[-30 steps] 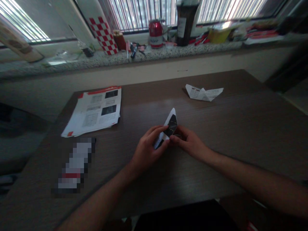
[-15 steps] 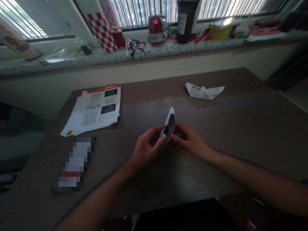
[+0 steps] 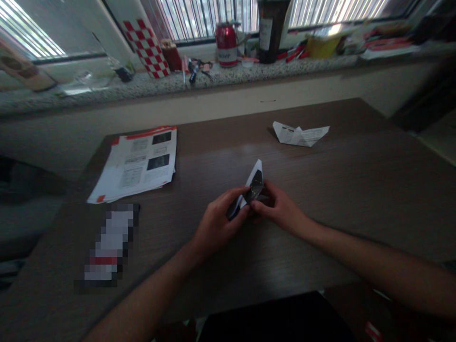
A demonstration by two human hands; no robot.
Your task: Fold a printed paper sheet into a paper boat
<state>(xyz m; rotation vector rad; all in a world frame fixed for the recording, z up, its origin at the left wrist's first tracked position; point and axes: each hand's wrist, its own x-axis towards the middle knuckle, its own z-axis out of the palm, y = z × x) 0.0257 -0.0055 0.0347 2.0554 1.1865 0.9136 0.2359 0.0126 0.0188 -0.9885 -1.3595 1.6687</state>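
Above the middle of the brown table (image 3: pixel 199 161), both hands hold a folded paper boat (image 3: pixel 255 183) with white edges and a dark printed side. My left hand (image 3: pixel 221 216) pinches its near left part between thumb and fingers. On the other side, my right hand (image 3: pixel 276 204) is closed on the right edge, thumb in front and fingers behind. One tip of the paper points up and away from me; its underside is hidden by the fingers. Farther back on the right lies a second, finished-looking paper boat (image 3: pixel 301 136) of printed white paper.
A stack of printed sheets (image 3: pixel 137 164) lies at the table's left, with a blurred-out phone-like object (image 3: pixel 110 247) nearer to me. Along the granite windowsill (image 3: pixel 249 71) stand a red can (image 3: pixel 226 45), a checkered box (image 3: pixel 147 49), a dark cup (image 3: pixel 272 33) and a yellow container (image 3: pixel 322 46).
The held paper has turned slightly, its tip now leaning more to the right, and a dark flap shows by the left fingers. The whole view has shifted a little.
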